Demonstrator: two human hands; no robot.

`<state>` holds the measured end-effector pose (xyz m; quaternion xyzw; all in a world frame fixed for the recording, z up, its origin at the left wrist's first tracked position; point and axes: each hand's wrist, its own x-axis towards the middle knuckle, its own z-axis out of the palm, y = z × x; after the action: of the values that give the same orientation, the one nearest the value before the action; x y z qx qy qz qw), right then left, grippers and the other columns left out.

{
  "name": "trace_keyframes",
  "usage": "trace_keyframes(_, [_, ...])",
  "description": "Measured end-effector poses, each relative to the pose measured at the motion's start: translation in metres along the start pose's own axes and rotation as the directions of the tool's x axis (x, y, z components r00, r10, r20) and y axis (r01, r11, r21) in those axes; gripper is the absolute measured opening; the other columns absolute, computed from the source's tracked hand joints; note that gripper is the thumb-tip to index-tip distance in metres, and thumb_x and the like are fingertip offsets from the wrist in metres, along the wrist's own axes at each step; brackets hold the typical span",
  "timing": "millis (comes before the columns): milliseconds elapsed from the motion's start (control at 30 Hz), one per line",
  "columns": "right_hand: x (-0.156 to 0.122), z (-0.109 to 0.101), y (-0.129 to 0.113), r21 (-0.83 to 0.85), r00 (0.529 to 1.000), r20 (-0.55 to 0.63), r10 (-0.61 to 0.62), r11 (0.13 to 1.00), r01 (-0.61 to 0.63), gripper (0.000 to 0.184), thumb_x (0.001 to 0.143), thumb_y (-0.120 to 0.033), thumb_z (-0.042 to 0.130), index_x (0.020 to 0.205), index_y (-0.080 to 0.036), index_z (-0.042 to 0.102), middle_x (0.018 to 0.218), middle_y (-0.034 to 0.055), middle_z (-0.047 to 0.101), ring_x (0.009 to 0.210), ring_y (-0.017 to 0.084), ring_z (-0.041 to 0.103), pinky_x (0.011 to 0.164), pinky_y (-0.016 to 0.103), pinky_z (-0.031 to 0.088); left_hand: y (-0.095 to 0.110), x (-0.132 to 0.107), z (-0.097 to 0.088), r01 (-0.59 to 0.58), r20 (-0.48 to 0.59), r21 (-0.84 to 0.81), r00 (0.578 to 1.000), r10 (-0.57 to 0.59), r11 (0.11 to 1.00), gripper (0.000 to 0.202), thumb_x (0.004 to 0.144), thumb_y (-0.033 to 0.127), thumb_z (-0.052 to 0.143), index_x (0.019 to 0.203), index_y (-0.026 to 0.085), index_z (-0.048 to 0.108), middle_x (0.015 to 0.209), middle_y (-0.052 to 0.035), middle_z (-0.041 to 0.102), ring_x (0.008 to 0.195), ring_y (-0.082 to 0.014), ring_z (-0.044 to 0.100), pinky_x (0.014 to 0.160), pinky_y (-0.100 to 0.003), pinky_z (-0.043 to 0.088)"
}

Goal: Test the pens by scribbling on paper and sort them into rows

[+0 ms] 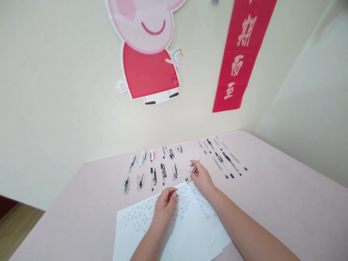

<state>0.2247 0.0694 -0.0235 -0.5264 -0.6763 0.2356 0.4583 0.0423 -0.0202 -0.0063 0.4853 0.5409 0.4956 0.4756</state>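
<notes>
My right hand [201, 177] is closed around a pen [191, 171], its tip down at the far edge of a white sheet of paper [190, 232] covered with small handwritten marks. My left hand [165, 202] rests on the same sheet with its fingers curled, pressing the paper down and holding nothing that I can see. Just beyond the hands lie several pens and pen parts [152, 173] in rows on the pink table [272, 203].
More pens [225, 159] lie in a fan at the back right of the table. The table stands against a cream wall with a cartoon pig sticker [149, 54] and a red banner [241, 54]. Wooden floor [16, 228] shows at the left.
</notes>
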Motion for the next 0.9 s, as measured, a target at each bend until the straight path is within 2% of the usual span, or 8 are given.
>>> trace_keyframes(167, [-0.007,-0.001,-0.022,0.024,0.985,0.018,-0.173,0.985,0.172,0.056,0.068,-0.002,0.046,0.119,-0.023,0.052,0.107,0.0060,0.061,0.085,0.018,0.056,0.084,0.037,0.046,0.005,-0.001,0.000,0.035,-0.051,-0.133,0.998,-0.042,0.990,0.026,0.071,0.039,0.065,0.085,0.017,0.064,0.069,-0.0006,0.061,0.057,-0.0107,0.054,0.055,-0.023,0.044])
trace_keyframes(300, [-0.015,0.000,-0.044,0.074,0.955,0.111,-0.275,0.961,0.267,0.048,0.075,-0.006,0.048,0.120,-0.024,0.051,0.106,0.0067,0.062,0.090,0.020,0.057,0.084,0.039,0.047,0.008,-0.001,-0.001,0.060,-0.125,-0.248,0.988,-0.094,0.967,0.031,0.071,0.042,0.067,0.089,0.017,0.065,0.078,-0.0035,0.065,0.066,-0.0125,0.059,0.064,-0.025,0.049])
trace_keyframes(367, [-0.020,0.001,-0.056,0.091,0.929,0.172,-0.327,0.945,0.315,0.046,0.075,-0.007,0.049,0.118,-0.024,0.052,0.103,0.0063,0.062,0.092,0.021,0.056,0.085,0.038,0.046,0.008,-0.001,-0.002,0.090,-0.106,-0.322,0.986,-0.130,0.943,0.036,0.071,0.044,0.068,0.093,0.016,0.066,0.083,-0.0058,0.067,0.072,-0.0143,0.062,0.069,-0.027,0.050])
trace_keyframes(500, [-0.028,0.003,-0.074,0.110,0.879,0.292,-0.378,0.926,0.362,0.056,0.066,-0.001,0.046,0.116,-0.023,0.053,0.101,0.0062,0.062,0.094,0.022,0.055,0.085,0.038,0.045,0.007,0.000,-0.001,0.153,-0.001,-0.446,0.985,-0.171,0.882,0.041,0.071,0.045,0.070,0.098,0.015,0.067,0.088,-0.0083,0.069,0.081,-0.0169,0.064,0.077,-0.029,0.049])
trace_keyframes(600, [-0.032,0.005,-0.081,0.107,0.861,0.328,-0.389,0.921,0.375,0.056,0.064,0.000,0.046,0.115,-0.022,0.054,0.098,0.0059,0.062,0.091,0.021,0.054,0.083,0.036,0.045,0.009,0.000,-0.001,0.167,0.061,-0.476,0.986,-0.157,0.864,0.035,0.070,0.041,0.071,0.093,0.015,0.069,0.081,-0.0061,0.069,0.076,-0.0152,0.063,0.076,-0.027,0.048])
trace_keyframes(700, [-0.033,0.006,-0.084,0.086,0.847,0.360,-0.391,0.918,0.387,0.051,0.066,-0.002,0.048,0.113,-0.021,0.055,0.095,0.0054,0.061,0.088,0.021,0.054,0.081,0.034,0.045,0.013,-0.001,-0.001,0.164,0.069,-0.502,0.986,-0.150,0.849,0.026,0.066,0.035,0.076,0.081,0.015,0.069,0.071,-0.0015,0.066,0.067,-0.0114,0.060,0.071,-0.024,0.048])
trace_keyframes(800, [-0.034,0.004,-0.084,0.082,0.837,0.377,-0.397,0.914,0.397,0.047,0.070,-0.005,0.050,0.113,-0.022,0.055,0.096,0.0052,0.061,0.089,0.020,0.054,0.080,0.033,0.046,0.015,0.000,-0.001,0.127,0.013,-0.505,0.990,-0.140,0.854,0.023,0.063,0.033,0.077,0.074,0.016,0.067,0.069,-0.0003,0.066,0.065,-0.0105,0.060,0.068,-0.022,0.048])
trace_keyframes(900, [-0.035,0.004,-0.080,0.121,0.848,0.313,-0.429,0.903,0.412,0.042,0.076,-0.012,0.052,0.117,-0.023,0.053,0.104,0.0067,0.062,0.094,0.021,0.055,0.084,0.035,0.045,0.014,0.001,-0.003,0.056,-0.105,-0.420,0.988,-0.110,0.906,0.024,0.064,0.034,0.075,0.079,0.017,0.066,0.081,-0.0029,0.069,0.072,-0.0131,0.063,0.068,-0.024,0.050])
